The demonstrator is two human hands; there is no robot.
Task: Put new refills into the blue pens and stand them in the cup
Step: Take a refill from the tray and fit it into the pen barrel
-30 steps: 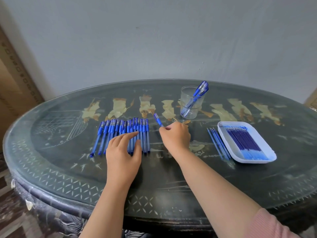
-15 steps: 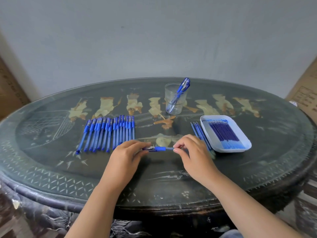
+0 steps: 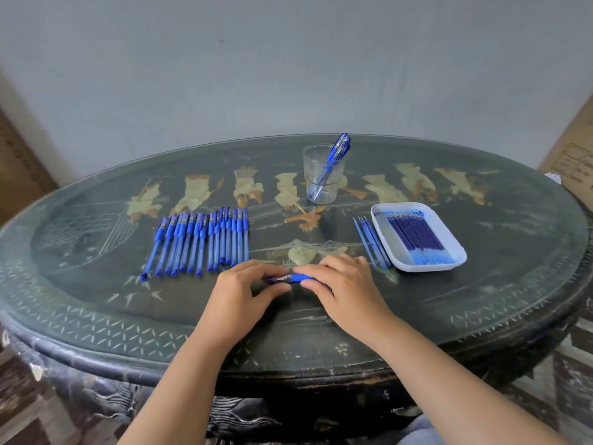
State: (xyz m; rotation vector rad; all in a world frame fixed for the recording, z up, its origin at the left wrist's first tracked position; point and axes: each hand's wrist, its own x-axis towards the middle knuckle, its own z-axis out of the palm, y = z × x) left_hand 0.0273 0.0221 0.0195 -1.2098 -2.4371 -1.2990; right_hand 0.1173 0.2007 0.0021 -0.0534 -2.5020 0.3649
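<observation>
A blue pen lies level between both hands, low over the table's middle. My left hand pinches its left end and my right hand pinches its right end, so only the pen's middle shows. A row of several blue pens lies to the left. The clear cup stands at the back with two blue pens leaning in it. A white tray on the right holds several blue refills. A few loose refills lie beside the tray.
The dark oval table has a glass top with pale inlaid figures. Cardboard boxes stand at the far right and far left against a grey wall. The table's front edge is close below my forearms.
My right hand picked a pen from the row and brought it toward me. My left hand left the row and took the pen's other end; both hands have closed in along it.
</observation>
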